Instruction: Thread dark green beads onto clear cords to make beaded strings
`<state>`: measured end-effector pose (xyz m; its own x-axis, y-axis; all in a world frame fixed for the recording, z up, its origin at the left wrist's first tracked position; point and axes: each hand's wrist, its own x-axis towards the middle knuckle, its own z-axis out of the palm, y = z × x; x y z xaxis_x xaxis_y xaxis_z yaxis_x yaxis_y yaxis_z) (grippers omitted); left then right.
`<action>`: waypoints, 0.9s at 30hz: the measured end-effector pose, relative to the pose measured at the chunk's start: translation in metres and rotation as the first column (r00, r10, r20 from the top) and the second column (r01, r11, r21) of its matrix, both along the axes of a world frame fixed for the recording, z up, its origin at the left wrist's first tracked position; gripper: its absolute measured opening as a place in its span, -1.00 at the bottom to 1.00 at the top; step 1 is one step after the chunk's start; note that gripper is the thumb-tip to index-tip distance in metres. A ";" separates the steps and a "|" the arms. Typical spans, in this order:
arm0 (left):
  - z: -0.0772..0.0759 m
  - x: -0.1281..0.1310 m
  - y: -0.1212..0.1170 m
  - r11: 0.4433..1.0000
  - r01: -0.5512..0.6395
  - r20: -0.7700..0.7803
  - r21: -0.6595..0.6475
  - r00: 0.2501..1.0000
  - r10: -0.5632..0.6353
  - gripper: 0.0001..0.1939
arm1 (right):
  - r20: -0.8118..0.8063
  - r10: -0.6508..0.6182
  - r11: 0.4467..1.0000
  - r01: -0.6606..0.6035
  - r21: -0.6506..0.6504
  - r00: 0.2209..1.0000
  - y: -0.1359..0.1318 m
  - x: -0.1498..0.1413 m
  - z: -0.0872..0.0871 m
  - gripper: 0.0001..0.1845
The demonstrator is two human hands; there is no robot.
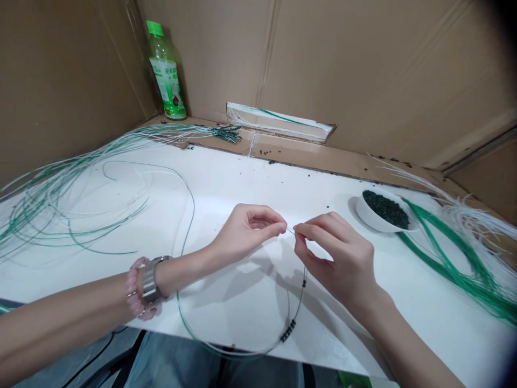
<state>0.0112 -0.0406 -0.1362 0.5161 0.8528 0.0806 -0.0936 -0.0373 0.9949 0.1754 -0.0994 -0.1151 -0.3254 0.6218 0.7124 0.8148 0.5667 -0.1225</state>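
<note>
My left hand (246,231) and my right hand (339,258) meet above a white tabletop (242,183), their fingertips pinching a thin green wire (290,230). The short stretch between them looks pale. From my right hand, the wire drops in a long loop over the table's front edge. Several small dark beads (288,331) sit together low on that loop, and a few more (304,282) lie higher up, close to my right hand. A white bowl of dark beads (382,210) stands beyond my right hand. A pink beaded bracelet (135,288) and a metal watch (151,280) circle my left wrist.
Loose green-and-white wires (60,205) spread across the table's left side, and another bundle (456,258) lies on the right. Beaded strands (226,133) rest at the back, near a green-capped bottle (165,70). Cardboard walls (363,70) surround the table, with stray dark beads along the back.
</note>
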 end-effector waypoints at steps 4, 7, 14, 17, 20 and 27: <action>0.001 -0.001 -0.001 1.000 0.000 0.014 0.020 1.000 0.000 -0.91 | -0.016 -0.016 1.000 0.015 -0.026 1.000 0.000 -0.001 0.001 -0.84; 0.002 -0.001 -0.001 0.999 -0.003 0.008 0.044 1.000 0.003 -0.91 | -0.036 -0.024 0.999 0.023 -0.030 0.999 0.000 -0.001 0.002 -0.84; 0.003 -0.001 -0.003 0.997 0.000 0.005 0.071 1.000 0.000 -0.92 | -0.085 0.018 0.999 -0.021 -0.032 0.996 -0.001 -0.004 0.006 -0.84; 0.003 0.000 -0.003 0.998 -0.005 0.017 0.069 1.000 0.003 -0.92 | -0.077 0.018 0.999 -0.020 -0.026 0.997 -0.001 -0.005 0.005 -0.83; 0.004 0.000 -0.003 0.997 -0.004 -0.006 0.080 1.000 0.005 -0.92 | -0.084 0.021 0.999 -0.023 -0.024 0.996 -0.001 -0.005 0.004 -0.83; 0.003 -0.001 -0.004 0.996 0.013 -0.010 0.092 1.000 -0.013 -0.93 | -0.106 0.017 1.000 -0.019 -0.020 0.994 -0.001 -0.005 0.005 -0.84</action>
<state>0.0099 -0.0449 -0.1328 0.5282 0.8352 0.1534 -0.0856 -0.1274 0.9881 0.1704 -0.1008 -0.1104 -0.2602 0.6312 0.7306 0.7861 0.5779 -0.2193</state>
